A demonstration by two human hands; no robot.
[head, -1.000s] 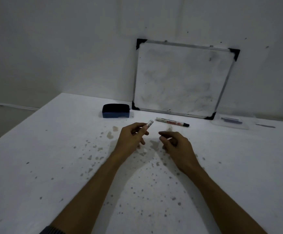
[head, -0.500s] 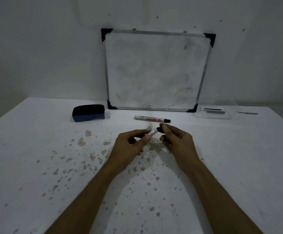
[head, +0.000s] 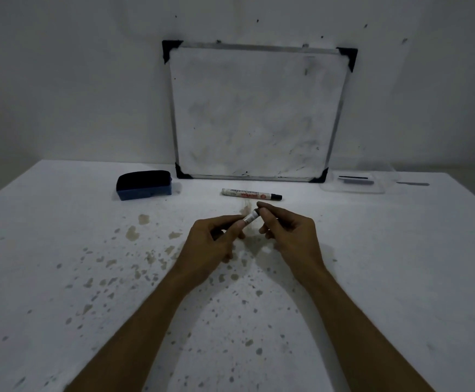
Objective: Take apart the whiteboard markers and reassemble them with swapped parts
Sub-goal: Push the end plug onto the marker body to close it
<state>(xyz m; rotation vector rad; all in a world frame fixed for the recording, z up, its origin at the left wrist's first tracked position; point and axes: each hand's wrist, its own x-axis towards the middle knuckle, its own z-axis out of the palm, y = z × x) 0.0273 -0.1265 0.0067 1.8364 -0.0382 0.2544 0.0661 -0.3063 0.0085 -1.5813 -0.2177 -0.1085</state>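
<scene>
My left hand (head: 213, 244) grips a white marker barrel (head: 250, 217) whose short visible end points up and to the right; the rest is hidden in the fist. My right hand (head: 287, 233) pinches a small black piece (head: 256, 213) that sits against the barrel's end. Whether that piece is a cap or an end plug I cannot tell. A second marker (head: 251, 194), white with red print and a black end, lies flat on the table just beyond my hands.
A whiteboard (head: 256, 114) leans on the wall at the table's back. A blue eraser (head: 144, 184) sits left of it. A clear tray (head: 355, 182) with dark items and a thin grey object (head: 413, 183) lie at the back right. The white table (head: 61, 250) is stained.
My right hand has moved in from apart and brought the black piece onto the end of the barrel in my left hand. The camera has swung to face the whiteboard squarely.
</scene>
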